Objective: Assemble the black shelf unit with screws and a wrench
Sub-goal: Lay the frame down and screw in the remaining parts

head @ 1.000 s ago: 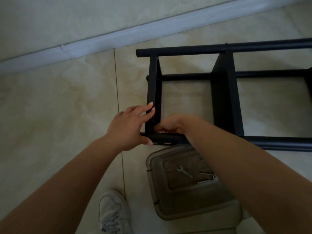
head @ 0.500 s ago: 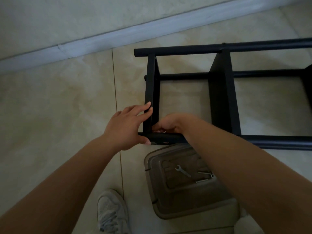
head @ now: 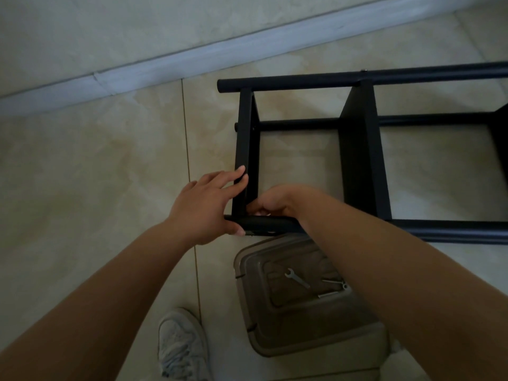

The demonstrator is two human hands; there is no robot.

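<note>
The black shelf unit (head: 360, 149) lies on its side on the tiled floor. My left hand (head: 203, 207) rests at its near left corner, straight fingers against the end panel (head: 244, 133) and thumb on the near tube (head: 453, 229). My right hand (head: 275, 202) sits inside that same corner with its fingers curled down at the joint; what they hold is hidden. A small silver wrench (head: 297, 279) and a few screws (head: 334, 290) lie on the lid of a translucent plastic box (head: 255, 312) just below the corner.
A white shoe (head: 181, 345) stands on the floor left of the box. A pale baseboard (head: 192, 61) and wall run behind the shelf unit. Bare tiles stretch to the left.
Both hands stay at the same corner of the shelf unit. Only the camera view has shifted slightly.
</note>
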